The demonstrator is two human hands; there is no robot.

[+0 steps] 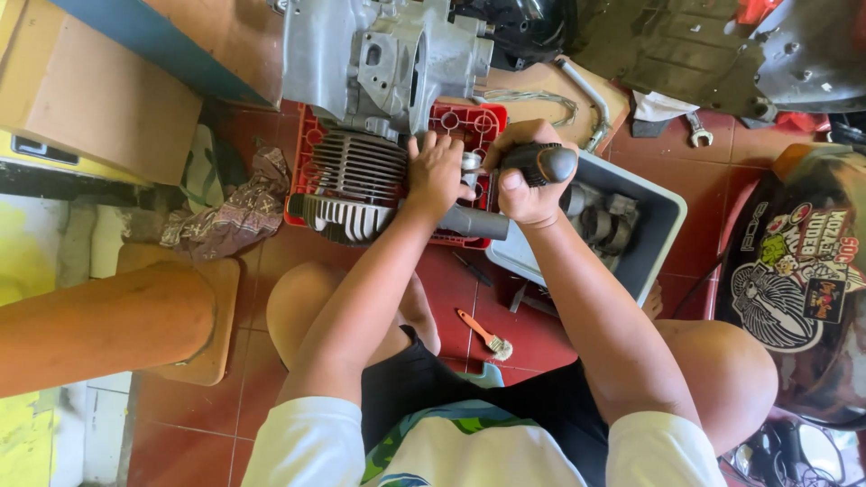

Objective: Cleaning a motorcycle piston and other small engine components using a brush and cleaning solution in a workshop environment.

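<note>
My left hand [436, 171] rests on a finned grey engine cylinder [354, 185] that lies on a red plastic crate [469, 122]. My fingers press a small metal part at its end. My right hand [528, 185] grips the thick black handle of a tool [541, 162] with an orange band, its shaft pointing toward the cylinder. A dark grey tube [474, 221] sticks out below both hands. Behind the cylinder stands a grey metal engine casing [383, 54].
A grey plastic tub [663, 221] with metal parts sits right of my hands. A small orange-handled brush [483, 332] lies on the red tiled floor between my knees. A rag [236, 212], cardboard box [99, 95], wrench [697, 133] and stickered dark helmet [794, 280] surround me.
</note>
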